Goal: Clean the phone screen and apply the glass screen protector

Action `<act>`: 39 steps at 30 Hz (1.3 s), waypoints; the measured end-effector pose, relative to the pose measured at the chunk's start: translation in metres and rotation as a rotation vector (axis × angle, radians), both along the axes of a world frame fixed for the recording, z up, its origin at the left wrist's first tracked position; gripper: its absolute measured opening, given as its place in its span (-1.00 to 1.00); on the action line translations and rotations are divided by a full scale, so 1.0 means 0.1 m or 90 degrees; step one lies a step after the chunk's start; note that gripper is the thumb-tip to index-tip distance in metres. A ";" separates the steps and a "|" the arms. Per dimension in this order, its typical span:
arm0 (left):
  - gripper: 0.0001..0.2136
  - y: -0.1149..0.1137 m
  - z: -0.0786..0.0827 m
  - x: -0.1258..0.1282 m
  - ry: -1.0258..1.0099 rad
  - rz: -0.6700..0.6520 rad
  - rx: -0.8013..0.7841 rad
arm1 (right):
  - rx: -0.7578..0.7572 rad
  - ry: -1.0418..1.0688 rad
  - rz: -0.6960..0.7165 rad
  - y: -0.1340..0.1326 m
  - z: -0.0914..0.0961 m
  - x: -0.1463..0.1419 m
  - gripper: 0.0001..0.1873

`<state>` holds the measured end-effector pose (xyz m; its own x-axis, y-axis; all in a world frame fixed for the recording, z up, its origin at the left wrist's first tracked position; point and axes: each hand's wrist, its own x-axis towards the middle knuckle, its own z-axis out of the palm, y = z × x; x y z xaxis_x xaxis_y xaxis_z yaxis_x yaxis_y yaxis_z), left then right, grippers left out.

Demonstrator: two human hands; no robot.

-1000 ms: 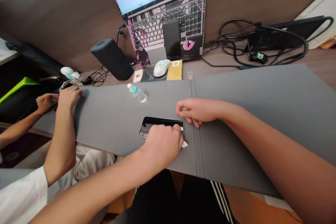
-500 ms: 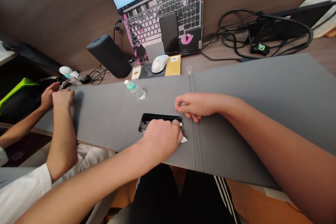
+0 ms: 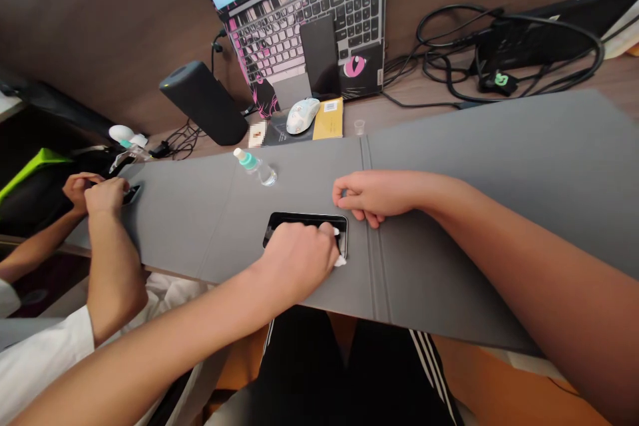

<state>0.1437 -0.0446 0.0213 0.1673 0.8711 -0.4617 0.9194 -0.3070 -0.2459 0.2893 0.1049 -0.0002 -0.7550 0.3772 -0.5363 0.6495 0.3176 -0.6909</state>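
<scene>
A smartphone with a black screen and a light frame lies flat on the grey desk mat. My left hand is closed over its right part. A white tissue is pinched in that hand and pokes out past the fingers onto the screen; the rest of it is hidden. To the right of the phone, my right hand rests on the mat near a raised seam, fingers loosely bent and slightly apart, holding nothing. Behind the phone stands a small clear spray bottle with a mint collar and white cap.
At the back are a laptop with a dark phone on it, a white mouse, a black speaker, a small clear cup and cables. A co-worker's hands are at the left over another phone.
My left hand has slid slightly left over the phone with the tissue. My right hand stays put. The co-worker's hands have shifted left, showing part of their phone.
</scene>
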 end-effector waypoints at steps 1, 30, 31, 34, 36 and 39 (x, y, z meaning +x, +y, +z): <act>-0.77 -0.06 0.00 -0.04 0.006 0.005 -0.002 | 0.004 0.003 0.001 0.00 0.01 0.00 -0.71; -0.87 -0.21 -0.12 0.23 -0.021 -0.030 0.010 | 0.031 0.010 0.005 0.00 0.05 -0.01 -0.90; -0.87 -0.21 -0.12 0.23 -0.024 -0.034 0.012 | 0.030 0.010 0.004 0.00 0.04 0.00 -0.91; -0.87 -0.24 -0.13 0.20 -0.021 -0.028 0.022 | 0.024 0.008 0.003 0.01 0.03 0.00 -0.92; -0.85 -0.26 -0.14 0.18 -0.020 -0.025 0.025 | 0.021 0.005 0.002 0.01 0.03 0.00 -0.92; -0.81 -0.29 -0.19 0.20 -0.035 -0.046 0.020 | 0.018 0.000 0.003 0.01 0.04 -0.01 -0.90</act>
